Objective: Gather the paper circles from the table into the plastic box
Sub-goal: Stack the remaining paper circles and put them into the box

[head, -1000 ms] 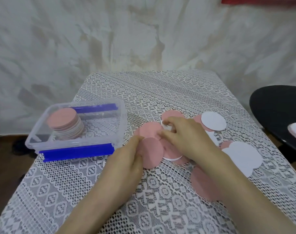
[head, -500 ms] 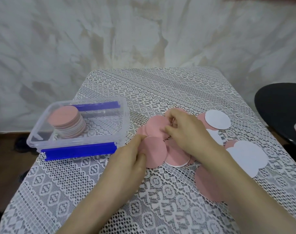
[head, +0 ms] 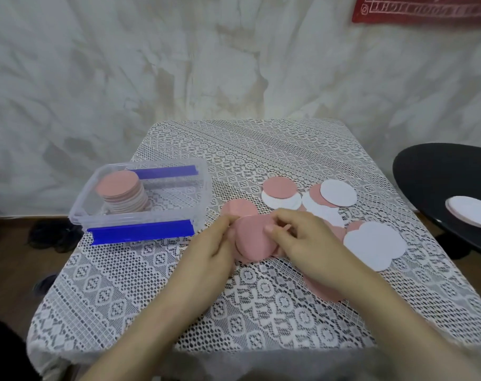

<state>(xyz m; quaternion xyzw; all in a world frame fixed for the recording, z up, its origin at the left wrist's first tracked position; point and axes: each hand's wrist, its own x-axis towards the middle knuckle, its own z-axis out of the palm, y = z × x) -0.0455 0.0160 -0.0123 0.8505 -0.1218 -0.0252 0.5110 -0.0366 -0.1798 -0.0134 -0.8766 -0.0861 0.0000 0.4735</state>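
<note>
Hands met over the middle of the counter [head: 261,149], both on one pink pile [head: 254,242] of paper circles. Our left hand [head: 211,246] gripped the pile's left edge with curled fingers, and our right hand [head: 308,243] pinched its right side, thumb laid on the top face. Whether the pile touched the lace cloth [head: 124,284] we could not tell. Just behind it lay a single pink circle [head: 239,209]. Further back and to the right, loose circles [head: 338,192], pink and white, overlapped one another, with a white cluster [head: 376,243] near the right edge and another pink one [head: 324,294] partly under our right forearm. The box [head: 77,215] stood open at the left, well apart from our hands, with a stack [head: 121,192] of circles in its left end. A black stool [head: 431,182] beside the counter carried some white circles [head: 470,214] too.
</note>
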